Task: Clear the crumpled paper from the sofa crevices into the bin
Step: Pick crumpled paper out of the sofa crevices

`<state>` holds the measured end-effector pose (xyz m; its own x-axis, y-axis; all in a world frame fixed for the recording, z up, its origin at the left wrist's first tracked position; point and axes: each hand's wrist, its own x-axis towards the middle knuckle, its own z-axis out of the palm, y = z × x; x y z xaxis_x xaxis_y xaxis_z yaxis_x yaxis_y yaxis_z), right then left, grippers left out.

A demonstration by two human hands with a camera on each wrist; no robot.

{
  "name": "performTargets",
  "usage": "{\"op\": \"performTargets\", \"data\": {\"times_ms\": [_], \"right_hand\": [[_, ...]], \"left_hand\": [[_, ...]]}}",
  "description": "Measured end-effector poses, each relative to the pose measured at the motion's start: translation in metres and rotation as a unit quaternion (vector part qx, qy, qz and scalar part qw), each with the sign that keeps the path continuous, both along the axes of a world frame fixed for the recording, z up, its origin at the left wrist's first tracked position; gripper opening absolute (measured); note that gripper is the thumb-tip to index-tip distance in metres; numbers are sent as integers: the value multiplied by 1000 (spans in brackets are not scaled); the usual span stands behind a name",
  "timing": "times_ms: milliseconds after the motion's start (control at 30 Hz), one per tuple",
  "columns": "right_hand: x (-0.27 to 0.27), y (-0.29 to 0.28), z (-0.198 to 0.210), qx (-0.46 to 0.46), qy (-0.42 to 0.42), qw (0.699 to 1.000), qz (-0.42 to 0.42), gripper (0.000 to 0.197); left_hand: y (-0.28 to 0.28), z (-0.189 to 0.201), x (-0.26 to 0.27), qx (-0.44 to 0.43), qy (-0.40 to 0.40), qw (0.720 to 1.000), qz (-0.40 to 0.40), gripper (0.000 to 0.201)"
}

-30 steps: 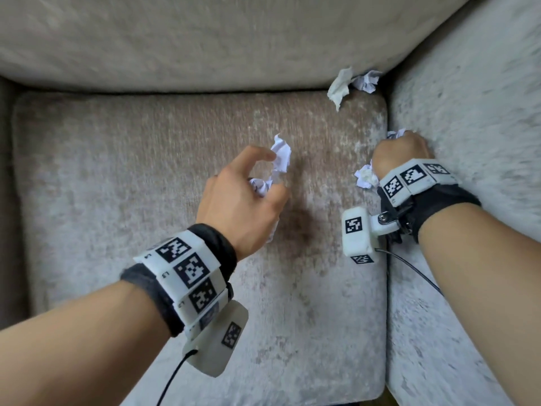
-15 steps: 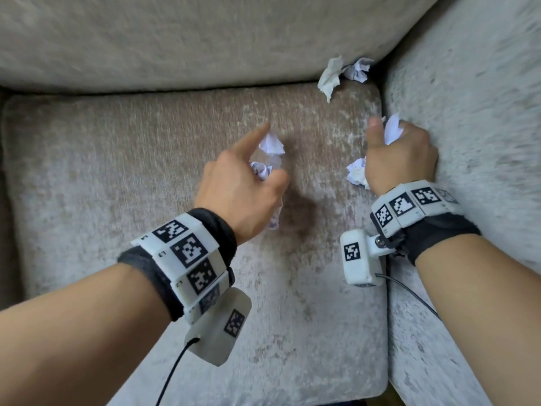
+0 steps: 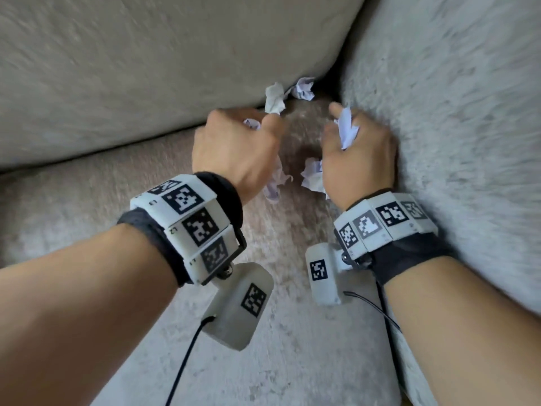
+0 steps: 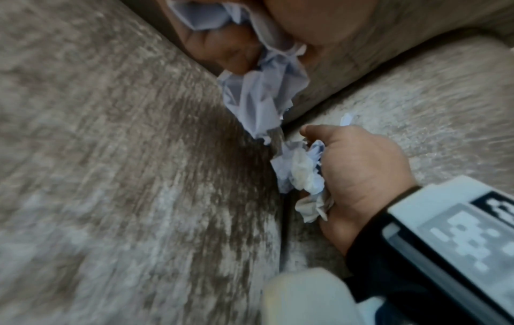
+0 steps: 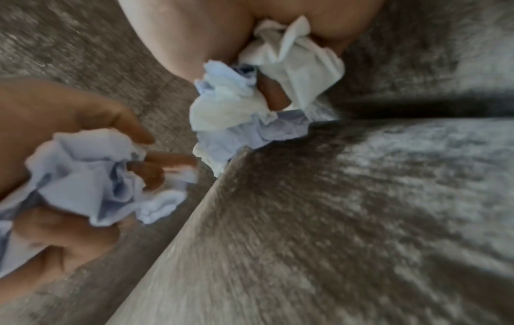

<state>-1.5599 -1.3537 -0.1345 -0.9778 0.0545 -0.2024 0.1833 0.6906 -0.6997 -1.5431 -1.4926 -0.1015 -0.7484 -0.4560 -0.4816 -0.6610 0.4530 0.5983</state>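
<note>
Beige sofa seat (image 3: 87, 200): crumpled white paper (image 3: 274, 98).

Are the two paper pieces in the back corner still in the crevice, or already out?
Still in: both paper pieces sit wedged at the back cushion corner, untouched.

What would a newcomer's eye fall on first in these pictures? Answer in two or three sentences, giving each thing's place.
First, two hands over the seat cushion, each gripping crumpled paper: the left hand near the back cushion, the right hand against the armrest. Next, the loose paper wads wedged in the corner crevice just beyond the fingers.
</note>
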Motion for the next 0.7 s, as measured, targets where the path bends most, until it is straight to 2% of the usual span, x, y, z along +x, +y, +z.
{"op": "performTargets", "data": {"times_ms": [67, 100, 167, 467, 600, 700], "right_hand": [[-1, -1, -1, 4, -5, 1000, 2, 34], [-1, -1, -2, 7, -12, 1000, 2, 36], [-1, -2, -1, -8, -17, 1000, -10, 21], [-4, 3, 0, -49, -54, 997, -13, 33], [-5, 4, -5, -59, -55, 997, -16, 35], [-6, 4, -7, -47, -37, 998, -21, 29]], "left_hand": [[6, -3, -7, -19, -3, 1000, 19, 53], [9, -6, -10, -14, 2, 999, 33, 54], [11, -14, -15, -14, 16, 998, 56, 48], [15, -39, -27, 3, -28, 990, 137, 49], [14, -47, -29, -8, -6, 991, 134, 40], [12, -47, -29, 4, 19, 991, 132, 43]]}}
